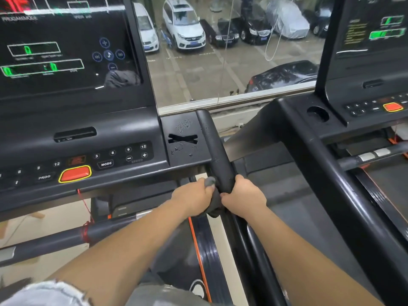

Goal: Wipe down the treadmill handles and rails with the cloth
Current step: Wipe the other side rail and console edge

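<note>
The black right side handle [213, 146] of the treadmill runs from the console down toward me. A dark grey cloth [215, 200] is wrapped round the handle's lower part. My left hand [195, 195] grips the cloth on the handle's left side, and a grey fold sticks up by its fingers. My right hand [242, 194] grips the cloth and the handle from the right. The two hands nearly touch. Most of the cloth is hidden under them.
The console [84, 151] with buttons and a red stop key sits at left, with a front crossbar [55, 241] below it. A wet tray [185, 138] lies beside the handle. A second treadmill [331, 164] stands close on the right. A window is ahead.
</note>
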The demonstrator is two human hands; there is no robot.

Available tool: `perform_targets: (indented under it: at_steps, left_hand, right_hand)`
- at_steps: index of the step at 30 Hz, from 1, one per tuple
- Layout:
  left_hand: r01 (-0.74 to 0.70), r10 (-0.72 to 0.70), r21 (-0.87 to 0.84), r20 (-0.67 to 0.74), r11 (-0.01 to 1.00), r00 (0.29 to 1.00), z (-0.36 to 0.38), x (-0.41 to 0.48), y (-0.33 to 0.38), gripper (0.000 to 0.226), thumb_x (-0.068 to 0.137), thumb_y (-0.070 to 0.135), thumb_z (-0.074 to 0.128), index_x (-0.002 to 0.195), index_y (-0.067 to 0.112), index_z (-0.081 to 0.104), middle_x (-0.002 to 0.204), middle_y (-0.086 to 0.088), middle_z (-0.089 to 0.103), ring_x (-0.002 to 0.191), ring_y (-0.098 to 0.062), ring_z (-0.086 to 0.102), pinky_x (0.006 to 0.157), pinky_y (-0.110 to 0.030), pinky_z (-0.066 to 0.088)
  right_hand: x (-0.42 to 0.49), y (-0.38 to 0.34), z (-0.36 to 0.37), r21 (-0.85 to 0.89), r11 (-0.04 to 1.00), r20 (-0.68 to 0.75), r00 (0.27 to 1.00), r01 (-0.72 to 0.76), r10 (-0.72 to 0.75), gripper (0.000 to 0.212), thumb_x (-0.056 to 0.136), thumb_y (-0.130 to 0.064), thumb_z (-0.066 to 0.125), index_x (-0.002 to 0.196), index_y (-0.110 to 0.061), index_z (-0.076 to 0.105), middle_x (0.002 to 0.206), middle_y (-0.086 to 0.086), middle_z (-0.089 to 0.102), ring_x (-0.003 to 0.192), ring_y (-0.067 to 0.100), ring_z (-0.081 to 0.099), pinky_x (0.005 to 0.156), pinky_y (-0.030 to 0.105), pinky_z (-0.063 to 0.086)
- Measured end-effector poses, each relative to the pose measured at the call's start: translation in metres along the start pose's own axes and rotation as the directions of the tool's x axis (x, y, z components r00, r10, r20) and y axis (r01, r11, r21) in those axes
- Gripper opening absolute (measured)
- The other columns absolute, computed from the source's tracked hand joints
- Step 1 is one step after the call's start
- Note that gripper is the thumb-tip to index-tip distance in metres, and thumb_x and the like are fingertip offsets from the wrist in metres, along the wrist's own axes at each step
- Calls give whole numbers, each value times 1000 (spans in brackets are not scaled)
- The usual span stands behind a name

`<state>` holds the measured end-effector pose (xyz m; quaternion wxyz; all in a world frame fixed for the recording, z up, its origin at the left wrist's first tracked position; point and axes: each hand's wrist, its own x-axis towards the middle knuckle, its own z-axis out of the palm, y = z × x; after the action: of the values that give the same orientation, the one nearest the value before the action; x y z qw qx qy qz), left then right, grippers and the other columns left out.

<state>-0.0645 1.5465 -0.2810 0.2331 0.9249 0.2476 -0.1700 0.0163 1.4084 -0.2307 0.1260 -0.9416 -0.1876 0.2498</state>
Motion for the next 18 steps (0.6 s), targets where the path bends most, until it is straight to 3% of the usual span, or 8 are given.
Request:
perform_targets:
  at_steps: [3, 5, 7, 10, 12, 13, 15, 18]
  left_hand:
    - [18, 44, 227, -266, 974, 963, 28, -38, 8, 47, 99, 45, 47, 138, 19, 45, 123, -3, 60, 110, -30, 59, 92, -44, 42]
    - [-72, 161, 258, -341, 963, 926, 42, -57, 1, 69, 84, 36, 65, 145, 13, 43, 125, -4, 57, 108, -29, 56, 99, -45, 43]
    - [-141, 248, 288, -378, 947, 892, 48, -52, -11, 78, 76, 32, 72, 146, 13, 41, 123, -3, 59, 103, -28, 57, 95, -44, 46]
    - [-150, 239, 327, -254, 933, 937, 28, -35, -16, 63, 91, 39, 60, 147, 23, 35, 124, -1, 64, 103, -29, 63, 85, -43, 50]
    - [-139, 149, 68, -157, 988, 976, 1, -24, -14, 36, 104, 38, 41, 138, 25, 49, 126, -1, 67, 110, -30, 63, 90, -40, 49]
    - [-108, 104, -57, -59, 993, 993, -10, -16, -12, 33, 108, 34, 35, 129, 20, 57, 124, -4, 69, 110, -29, 63, 92, -38, 48]
    - [-64, 69, -106, 46, 992, 997, -20, -8, -4, 35, 109, 27, 32, 120, 12, 62, 119, -8, 70, 108, -31, 64, 93, -38, 47]
    - [21, 1, 100, -213, 995, 977, 13, -33, 3, 39, 102, 37, 43, 137, 20, 48, 125, -4, 62, 114, -31, 60, 96, -42, 43]
  right_hand:
    - [0, -1, -3, 26, 1000, 20, 1000, -8, 8, 41, 84, -37, 68, 116, -17, 51, 112, 4, 62, 104, 30, 64, 76, 34, 48]
    - [0, -2, -4, 30, 999, 25, 1000, -15, 14, 42, 82, -36, 67, 117, -18, 52, 111, 3, 62, 101, 28, 64, 79, 36, 53]
    - [-1, -3, -5, 42, 999, 20, 1000, -18, 17, 40, 82, -35, 67, 116, -18, 52, 110, 2, 63, 101, 27, 64, 78, 35, 52]
    - [-2, -3, -6, 86, 996, 6, 1000, -4, 4, 37, 82, -31, 67, 114, -18, 53, 108, 2, 63, 98, 27, 62, 75, 32, 47]
    - [-3, -3, -6, 90, 996, 2, 1000, 4, -4, 35, 82, -32, 69, 110, -20, 51, 108, 2, 64, 97, 27, 62, 76, 32, 48]
    - [-4, -3, -6, 86, 996, 0, 1000, 5, -5, 36, 82, -34, 69, 110, -21, 50, 108, 2, 65, 97, 27, 63, 76, 32, 48]
    - [-5, -2, -3, 75, 997, -5, 1000, 16, -16, 39, 84, -37, 68, 114, -19, 51, 110, 3, 66, 100, 27, 65, 75, 32, 48]
    - [-4, 2, -2, 70, 997, -8, 999, 32, -31, 40, 85, -38, 68, 117, -19, 54, 105, -1, 65, 100, 26, 65, 77, 32, 49]
